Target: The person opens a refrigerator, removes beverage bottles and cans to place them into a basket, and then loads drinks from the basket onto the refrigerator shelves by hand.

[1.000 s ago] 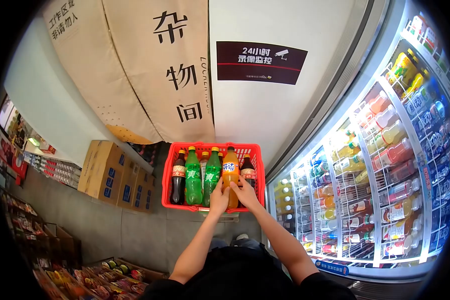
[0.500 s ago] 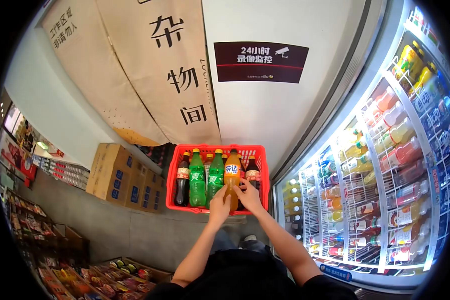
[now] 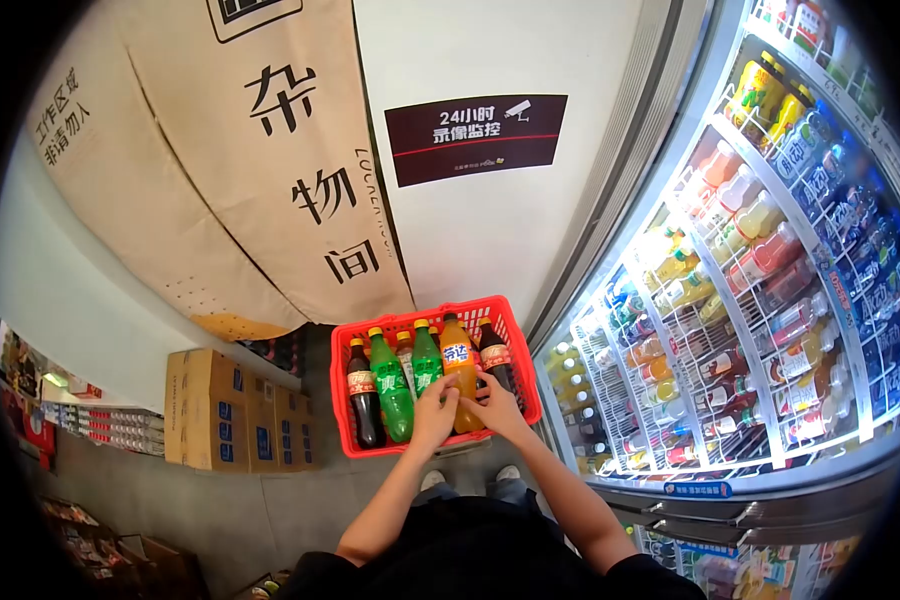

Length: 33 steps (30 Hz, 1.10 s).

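A red plastic basket (image 3: 345, 395) holds several upright bottles. At its left is a dark cola bottle (image 3: 363, 405), then a green bottle (image 3: 393, 395) and another green bottle (image 3: 426, 362). My left hand (image 3: 436, 412) and my right hand (image 3: 495, 408) hold the orange soda bottle (image 3: 457, 352) between them, around its lower half, with its yellow-black cap up. Right of it stands another dark bottle (image 3: 494, 350) with a red label. Part of the orange bottle's lower body is hidden by my fingers.
A lit drinks cooler (image 3: 720, 300) fills the right side. Cardboard boxes (image 3: 205, 410) stand on the floor at the left. A beige curtain (image 3: 220, 150) and a white wall panel (image 3: 470, 240) with a dark sign (image 3: 475, 138) are ahead. Goods boxes (image 3: 155, 565) lie lower left.
The view has turned, so the wall and cooler sit further left and the basket looks tilted. Both hands stay on the orange bottle.
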Available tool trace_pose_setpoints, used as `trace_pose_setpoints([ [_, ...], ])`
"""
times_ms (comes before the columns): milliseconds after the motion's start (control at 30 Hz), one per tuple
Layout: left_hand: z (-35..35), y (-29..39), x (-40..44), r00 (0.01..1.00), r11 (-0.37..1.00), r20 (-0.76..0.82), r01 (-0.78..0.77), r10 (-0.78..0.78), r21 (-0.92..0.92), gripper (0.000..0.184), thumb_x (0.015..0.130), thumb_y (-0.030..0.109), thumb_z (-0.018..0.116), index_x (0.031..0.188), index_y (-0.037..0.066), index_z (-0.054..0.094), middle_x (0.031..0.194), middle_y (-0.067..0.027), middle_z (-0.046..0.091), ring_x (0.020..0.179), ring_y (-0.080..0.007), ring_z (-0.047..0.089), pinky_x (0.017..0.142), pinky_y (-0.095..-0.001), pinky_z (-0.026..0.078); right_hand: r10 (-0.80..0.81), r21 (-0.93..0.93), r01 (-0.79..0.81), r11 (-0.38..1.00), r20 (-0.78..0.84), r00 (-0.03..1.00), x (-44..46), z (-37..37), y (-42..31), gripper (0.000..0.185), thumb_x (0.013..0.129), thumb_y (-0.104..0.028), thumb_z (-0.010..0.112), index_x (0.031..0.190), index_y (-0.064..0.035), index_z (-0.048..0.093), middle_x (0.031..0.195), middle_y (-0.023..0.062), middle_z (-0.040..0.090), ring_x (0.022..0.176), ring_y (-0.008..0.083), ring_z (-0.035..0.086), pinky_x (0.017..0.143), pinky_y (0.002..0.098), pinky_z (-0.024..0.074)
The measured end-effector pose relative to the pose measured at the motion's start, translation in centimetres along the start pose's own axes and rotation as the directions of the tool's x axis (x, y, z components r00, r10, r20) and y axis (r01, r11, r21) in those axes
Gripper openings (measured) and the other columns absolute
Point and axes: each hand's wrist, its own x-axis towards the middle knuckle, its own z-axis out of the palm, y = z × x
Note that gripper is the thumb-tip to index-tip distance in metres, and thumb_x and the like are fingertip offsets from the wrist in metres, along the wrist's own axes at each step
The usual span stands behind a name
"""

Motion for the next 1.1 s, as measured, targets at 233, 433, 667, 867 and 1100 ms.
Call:
trace_pose_setpoints([
  [233,-1.9,-1.0,-0.9,0.98,0.999,0.194,-0.048,0.051,-0.019,0.037,0.096,0.014,0.058,0.132,0.007,0.057,0.125,-0.0137,0.064,0.116,-0.0225,0.061,0.085,-0.0325,0.052,0.019,-0.07,-0.031,0.997,-0.153,0.988,-1.4,1.6,-0.5,0.074,0.077,-0.037,0.08,0.138,-0.0066,0.05,0.096,0.0167,0.07,0.085,0.0283,0.07,0.079,0.0374,0.0552],
  [433,-2.9,-1.1,0.1,0.932,0.991,0.337,-0.131,0.136,-0.037,0.036,0.095,0.009,0.058,0.131,0.004,0.055,0.124,-0.0173,0.059,0.115,-0.026,0.061,0.088,-0.0327,0.053,0.014,-0.004,-0.016,1.0,-0.23,0.973,-3.1,2.4,-1.8,0.067,0.081,-0.031,0.079,0.137,-0.0051,0.051,0.103,0.0171,0.07,0.093,0.0277,0.069,0.084,0.037,0.0542],
  [667,-2.7,1.4,-0.5,0.882,0.974,0.413,-0.205,0.228,-0.101,0.037,0.095,0.009,0.058,0.132,0.004,0.055,0.124,-0.0155,0.061,0.112,-0.0236,0.062,0.089,-0.0317,0.051,-0.004,0.247,0.195,0.949,-0.608,0.794,-8.7,2.1,-4.4,0.042,0.095,-0.009,0.062,0.135,-0.0035,0.052,0.122,0.0134,0.063,0.109,0.0185,0.062,0.093,0.0314,0.0498],
  [867,1.3,4.6,-3.1,0.8,0.922,0.489,-0.198,0.349,-0.333,0.035,0.096,0.007,0.058,0.13,0.003,0.056,0.122,-0.0105,0.062,0.106,-0.0161,0.06,0.091,-0.0283,0.049,0.104,0.402,0.374,0.836,-0.785,0.611,-16.7,-2.6,-3.6,0.036,0.102,-0.016,0.052,0.135,-0.0019,0.05,0.121,0.0108,0.061,0.108,0.0164,0.059,0.091,0.0295,0.048],
  [1100,7.3,9.2,-10.6,0.555,0.864,0.667,-0.249,0.497,-0.437,0.036,0.098,0.01,0.057,0.133,0.003,0.053,0.12,-0.0102,0.063,0.105,-0.0152,0.061,0.086,-0.0271,0.048,0.158,0.252,0.42,0.872,-0.956,0.246,-31.5,-7.3,-1.6,0.035,0.104,-0.024,0.045,0.128,-0.0002,0.055,0.113,0.0107,0.064,0.1,0.0153,0.061,0.088,0.0293,0.0477],
])
